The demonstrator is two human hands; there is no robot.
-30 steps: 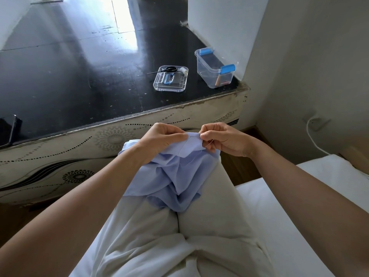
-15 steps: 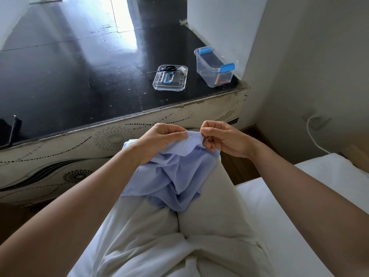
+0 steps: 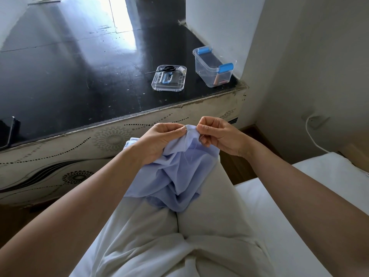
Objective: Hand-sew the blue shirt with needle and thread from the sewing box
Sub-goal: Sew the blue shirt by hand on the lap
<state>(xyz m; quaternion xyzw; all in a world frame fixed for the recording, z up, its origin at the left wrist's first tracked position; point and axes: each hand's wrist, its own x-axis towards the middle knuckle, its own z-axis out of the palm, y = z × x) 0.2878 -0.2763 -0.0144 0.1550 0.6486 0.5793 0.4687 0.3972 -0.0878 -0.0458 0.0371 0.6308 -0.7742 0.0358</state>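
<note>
The light blue shirt lies bunched over my knees. My left hand grips its raised top edge, thumb and fingers curled round the fold. My right hand pinches the same edge just to the right, and a thin needle shows between the two hands at the fold. A fine thread trails down over the cloth. The clear sewing box with blue clasps stands open on the black tabletop, its clear lid lying beside it with scissors and a white spool on it.
The black table with a patterned white side panel stands in front of my knees. A dark phone lies at its left edge. A white wall block rises behind the box. A white cable hangs at right above the white bed.
Both hands have lifted the shirt's edge slightly and drawn closer together. My right hand has turned so its fingertips meet the fold by the needle.
</note>
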